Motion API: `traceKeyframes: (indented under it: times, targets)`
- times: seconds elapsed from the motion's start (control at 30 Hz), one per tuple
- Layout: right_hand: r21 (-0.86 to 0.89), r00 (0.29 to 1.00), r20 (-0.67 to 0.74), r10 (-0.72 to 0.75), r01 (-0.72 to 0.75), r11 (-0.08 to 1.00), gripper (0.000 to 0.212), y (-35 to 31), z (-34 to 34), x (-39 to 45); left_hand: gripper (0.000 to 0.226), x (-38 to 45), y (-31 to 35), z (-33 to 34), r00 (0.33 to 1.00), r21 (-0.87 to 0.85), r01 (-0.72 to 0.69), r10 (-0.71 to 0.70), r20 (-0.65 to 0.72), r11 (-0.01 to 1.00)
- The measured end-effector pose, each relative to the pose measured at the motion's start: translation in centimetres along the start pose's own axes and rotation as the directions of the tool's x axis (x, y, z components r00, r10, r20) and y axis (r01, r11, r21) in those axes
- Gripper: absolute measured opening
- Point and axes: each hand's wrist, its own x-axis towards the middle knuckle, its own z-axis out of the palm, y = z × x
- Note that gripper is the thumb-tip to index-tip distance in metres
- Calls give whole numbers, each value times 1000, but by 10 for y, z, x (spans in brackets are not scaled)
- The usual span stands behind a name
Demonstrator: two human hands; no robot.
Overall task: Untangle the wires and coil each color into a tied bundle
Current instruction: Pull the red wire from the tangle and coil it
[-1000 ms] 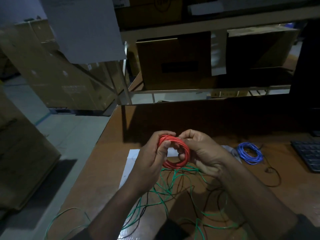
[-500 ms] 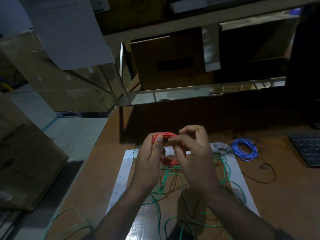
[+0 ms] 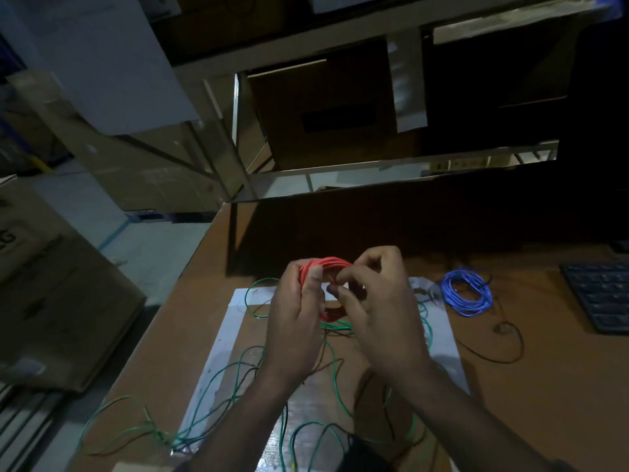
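Observation:
A coil of red wire point(image 3: 328, 263) is held up above the table between both hands. My left hand point(image 3: 296, 311) grips its left side, thumb pressed over the strands. My right hand point(image 3: 377, 301) pinches the red wire at the coil's right side; much of the coil is hidden behind my fingers. Loose green wire point(image 3: 238, 376) and black wire point(image 3: 490, 356) lie tangled on a white sheet point(image 3: 235, 321) under my hands. A coiled blue wire bundle point(image 3: 466, 294) rests on the table to the right.
The brown table point(image 3: 544, 386) has its left edge near the green loops that hang over it. A dark keyboard point(image 3: 602, 294) lies at the far right. Cardboard boxes point(image 3: 61, 301) stand on the floor to the left, and shelving with boxes rises behind.
Both hands with the red coil have stayed over the sheet; my right fingers have shifted from around the coil's side to pinching at its top right. The view has tilted and moved.

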Motion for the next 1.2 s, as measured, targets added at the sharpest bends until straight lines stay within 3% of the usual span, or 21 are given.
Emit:
traceKeyframes:
  times: [0.1,0.2,0.33,0.47,0.6,0.73,0.9,0.97,1.1,1.2]
  targets:
    - [241,961,235,143,-200,950,12,8,-7,6,28,2,-5,-2,999,100,-49,47,15,994]
    - [396,908,394,146,-310,864,26,15,-17,8,27,1,-12,-4,997,112,-65,60,45,992]
    - [432,914,345,212,-355,829,38,19,-19,4,31,-4,-14,-2,997,36,-35,33,71,999]
    - [466,925,271,267,-369,804,32,17,-11,-3,31,-11,-17,1,994,-63,6,0,110,998]
    - [485,907,301,295,-412,771,33,19,-9,-8,35,-13,-26,-2,969,-211,121,-69,239,970]
    - [475,893,333,303,-437,764,36,19,-11,-14,37,-3,-36,-19,886,-231,275,-153,437,933]
    - [367,881,382,280,-423,829,29,19,-14,-25,50,4,-28,-28,736,-36,251,-167,657,967]
    - [426,870,364,332,-472,772,25,17,-16,-28,48,3,-27,-25,750,-9,190,-139,647,982]
    - [638,819,379,431,-569,519,12,16,-24,-32,34,-1,-31,-14,795,-126,130,-27,606,984]
    - [728,794,385,470,-574,374,16,15,-31,-39,31,-5,-37,-9,762,-180,136,14,648,974]
